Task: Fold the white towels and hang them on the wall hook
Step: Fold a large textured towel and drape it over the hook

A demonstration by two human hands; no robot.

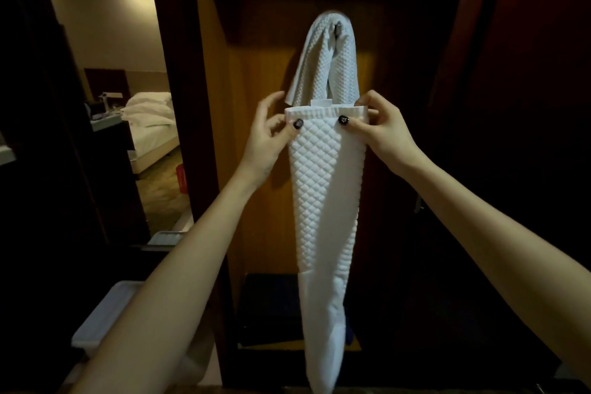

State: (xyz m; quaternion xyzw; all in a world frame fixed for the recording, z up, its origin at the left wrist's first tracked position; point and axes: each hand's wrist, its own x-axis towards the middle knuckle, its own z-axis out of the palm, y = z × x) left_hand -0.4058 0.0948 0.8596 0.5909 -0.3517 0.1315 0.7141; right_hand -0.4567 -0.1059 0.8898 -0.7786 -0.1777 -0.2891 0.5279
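A white waffle-textured towel [319, 64] hangs over a metal wall hook [338, 28] on the wooden panel. In front of it a second white towel [326, 195], folded into a long narrow strip, hangs down from my hands. My left hand [271, 134] pinches its top left corner with the thumb in front. My right hand [377, 128] pinches the top right corner the same way. The folded towel's top edge sits level with the lower ends of the hung towel.
The wooden panel [256, 137] and dark door frames surround the hook. A doorway at left shows a bed [150, 118] and a red bin [181, 177]. White plastic containers [105, 317] stand at lower left; a dark box [271, 307] sits below the towel.
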